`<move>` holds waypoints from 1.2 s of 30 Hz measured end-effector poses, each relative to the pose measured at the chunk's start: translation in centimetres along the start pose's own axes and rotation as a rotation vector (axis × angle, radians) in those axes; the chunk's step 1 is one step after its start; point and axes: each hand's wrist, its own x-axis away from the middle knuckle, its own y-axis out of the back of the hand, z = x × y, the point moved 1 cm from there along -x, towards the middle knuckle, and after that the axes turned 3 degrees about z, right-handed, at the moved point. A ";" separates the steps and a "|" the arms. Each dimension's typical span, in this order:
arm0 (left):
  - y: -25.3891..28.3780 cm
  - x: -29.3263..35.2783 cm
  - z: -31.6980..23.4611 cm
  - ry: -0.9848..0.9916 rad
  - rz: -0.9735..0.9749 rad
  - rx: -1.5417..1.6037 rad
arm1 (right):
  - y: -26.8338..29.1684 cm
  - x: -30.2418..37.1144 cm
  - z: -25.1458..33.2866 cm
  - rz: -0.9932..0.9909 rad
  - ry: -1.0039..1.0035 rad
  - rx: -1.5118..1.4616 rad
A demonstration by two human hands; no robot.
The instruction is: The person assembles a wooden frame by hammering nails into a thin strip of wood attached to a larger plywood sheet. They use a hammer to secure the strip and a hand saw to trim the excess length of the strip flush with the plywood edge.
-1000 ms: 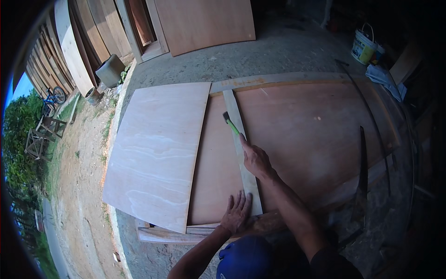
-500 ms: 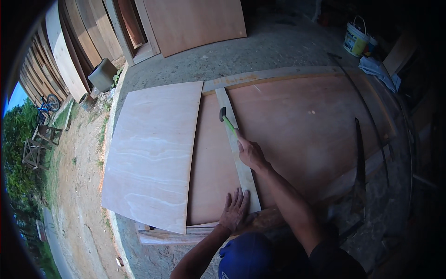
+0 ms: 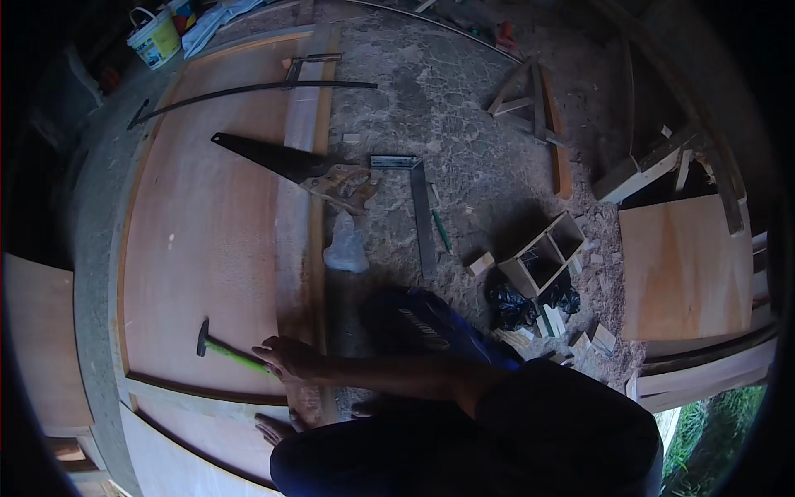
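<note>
My right hand is shut on the green handle of a hammer. Its dark head hangs just over a large reddish plywood sheet lying on the ground. Below my forearm, my left hand rests flat with fingers spread on a pale wooden strip that crosses the near end of the sheet. It is partly hidden by my dark sleeve and body.
A handsaw, a curved dark metal strip and a clamp lie on the sheet. On the sawdust ground are a try square, a white plastic bag, a green pencil, a small wooden box, offcuts and a plywood panel. A bucket stands far left.
My head has swung right, so the sheet now fills the left of the view and the tools appear. My right hand still holds the hammer and my left still presses the strip.
</note>
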 end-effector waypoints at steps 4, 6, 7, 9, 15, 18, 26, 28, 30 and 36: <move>-4.7 -2.6 4.8 -0.256 -0.278 -0.032 | 9.5 10.1 -4.1 -0.339 -0.016 -0.086; -1.8 -2.0 1.4 -0.270 -0.347 -0.072 | 14.3 16.6 -6.7 -0.660 -0.005 -0.077; 0.0 -2.4 0.8 -0.241 -0.335 0.030 | 17.6 20.0 -7.6 -0.669 -0.016 0.037; 3.9 -3.2 -0.5 -0.155 -0.340 0.228 | 23.1 26.8 -9.1 -0.627 -0.230 0.186; 12.2 -9.8 -4.7 -0.279 -0.255 0.865 | 36.1 45.0 -16.0 -0.479 -0.863 0.573; 21.7 -5.6 -17.4 -0.792 -0.202 0.586 | 36.0 49.8 -22.6 -0.189 -0.952 0.820; 21.2 3.0 -32.5 -1.061 0.289 0.117 | 32.6 49.7 -27.8 -0.017 -1.162 0.680; 19.0 2.3 -32.3 -1.189 0.365 -0.139 | 32.7 50.2 -27.4 -0.025 -1.205 0.694; 17.8 1.0 -30.0 -1.186 0.515 -0.129 | 33.7 49.0 -26.5 0.011 -1.223 0.678; 18.2 0.0 -28.7 -0.837 0.562 -0.057 | 32.3 46.9 -24.4 -0.064 -1.327 0.743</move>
